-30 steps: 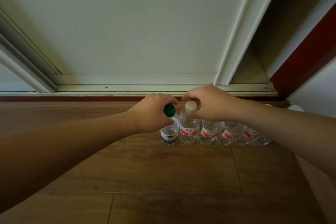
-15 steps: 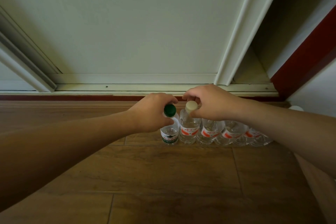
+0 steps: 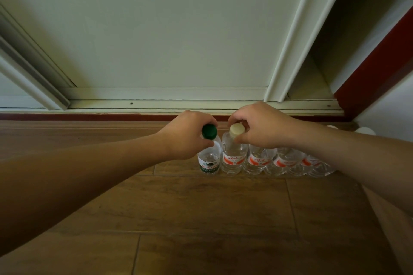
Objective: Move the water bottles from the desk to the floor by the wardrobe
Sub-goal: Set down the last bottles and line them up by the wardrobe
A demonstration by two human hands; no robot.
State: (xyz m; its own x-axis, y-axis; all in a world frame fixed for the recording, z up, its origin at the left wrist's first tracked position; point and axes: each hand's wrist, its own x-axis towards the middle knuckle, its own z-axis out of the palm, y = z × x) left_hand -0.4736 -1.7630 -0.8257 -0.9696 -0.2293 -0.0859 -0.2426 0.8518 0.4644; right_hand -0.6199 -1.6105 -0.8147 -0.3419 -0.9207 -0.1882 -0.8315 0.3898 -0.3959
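We look down on a brown wooden plank floor (image 3: 201,219) that fills the lower half of the view, its board seams running both across and away from us. Above it rises a pale wardrobe door (image 3: 178,29), a large plain sliding panel seated in a light track (image 3: 167,105) along its foot. A thin red strip (image 3: 89,116) lies between the track and the boards. Right of the door's edge the wardrobe stands open on a dark gap (image 3: 330,40), and past that a red panel (image 3: 375,62) slants upward.

On the floor, a little in front of the track, a row of bottles (image 3: 286,161) runs left to right, parallel to the wardrobe. They are clear plastic with red-and-white labels. Each stands upright, long axis vertical, base on the boards. Our right forearm hides most of their tops.

A pale-capped bottle (image 3: 232,158) stands at the left of these, also red-labelled and upright. Just beside it, ending the line on the left, is a green-capped bottle (image 3: 209,161) with a green-and-white label, upright too, cap toward us.

Our left grip (image 3: 185,138) is curled round the neck and shoulder of the green-capped bottle, grasping it below the cap. Our right grip (image 3: 261,125) pinches the pale-capped bottle at its cap, thumb beneath and fingertips over the far side. Both bottles appear to rest on the floor.
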